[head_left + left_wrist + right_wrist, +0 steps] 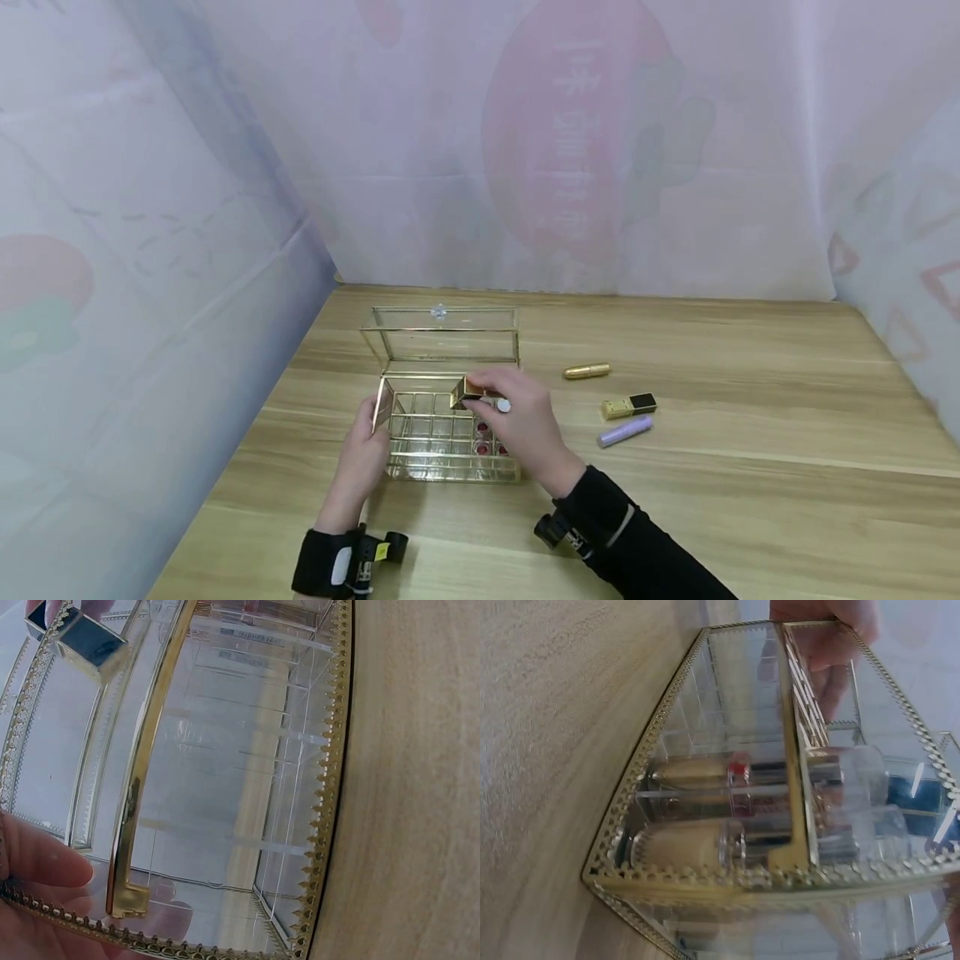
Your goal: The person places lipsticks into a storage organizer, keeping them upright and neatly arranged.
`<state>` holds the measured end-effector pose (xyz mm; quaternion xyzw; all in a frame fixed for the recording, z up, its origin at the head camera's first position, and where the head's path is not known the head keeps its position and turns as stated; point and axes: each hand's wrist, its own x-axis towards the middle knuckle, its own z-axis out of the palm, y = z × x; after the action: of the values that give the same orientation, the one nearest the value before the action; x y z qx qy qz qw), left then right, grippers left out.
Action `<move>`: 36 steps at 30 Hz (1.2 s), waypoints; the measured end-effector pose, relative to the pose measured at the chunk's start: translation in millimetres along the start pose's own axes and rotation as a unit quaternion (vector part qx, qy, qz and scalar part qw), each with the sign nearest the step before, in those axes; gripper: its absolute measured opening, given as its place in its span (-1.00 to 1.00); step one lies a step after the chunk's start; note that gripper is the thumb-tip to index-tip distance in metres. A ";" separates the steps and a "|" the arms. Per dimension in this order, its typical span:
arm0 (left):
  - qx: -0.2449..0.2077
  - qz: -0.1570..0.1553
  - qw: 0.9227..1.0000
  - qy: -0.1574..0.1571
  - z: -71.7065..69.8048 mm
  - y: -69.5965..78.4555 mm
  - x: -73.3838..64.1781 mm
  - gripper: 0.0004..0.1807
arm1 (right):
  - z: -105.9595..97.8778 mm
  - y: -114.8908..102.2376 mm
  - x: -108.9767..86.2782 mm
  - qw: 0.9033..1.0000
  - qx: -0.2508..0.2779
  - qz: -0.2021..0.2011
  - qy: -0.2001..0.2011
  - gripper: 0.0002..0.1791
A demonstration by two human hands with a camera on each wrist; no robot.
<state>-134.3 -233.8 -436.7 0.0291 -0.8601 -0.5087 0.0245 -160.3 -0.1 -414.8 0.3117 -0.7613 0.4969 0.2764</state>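
A glass box with gold trim (453, 480) stands on the table, its glass lid (444, 331) tipped back. Dividers split its inside into small compartments. Clear-capped lipsticks (686, 844) stand in compartments at the box's right end. My left hand (362, 458) holds the box's left side, thumb and fingers on either side of the glass. Above the compartments, my right hand (525, 421) pinches a black-and-gold lipstick (463, 392) by one end. In the left wrist view the lipstick's squared dark end (94, 643) shows beyond the glass, apart from the dividers.
To the right of the box a gold bullet-shaped tube (587, 372), a gold-and-black lipstick (628, 407) and a lilac tube (625, 432) lie on the wooden table (750, 517). Printed cloth (420, 208) hangs behind the table and along both sides.
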 end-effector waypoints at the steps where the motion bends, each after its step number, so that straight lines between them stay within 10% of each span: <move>1: 0.000 0.000 1.000 -0.001 -0.2 -0.2 -0.1 -0.46 | 1.9 0.1 -0.2 1.000 -0.008 -0.001 -0.007 -0.69; 36: -0.004 0.007 1.000 -0.001 -0.4 -1.8 0.6 -0.47 | 15.0 2.8 -2.1 0.981 -0.165 -0.047 -0.095 -0.77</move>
<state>-134.8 -235.0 -438.1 0.0226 -0.8581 -0.5123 0.0277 -162.8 -12.7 -423.2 0.3426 -0.8401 0.3193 0.2737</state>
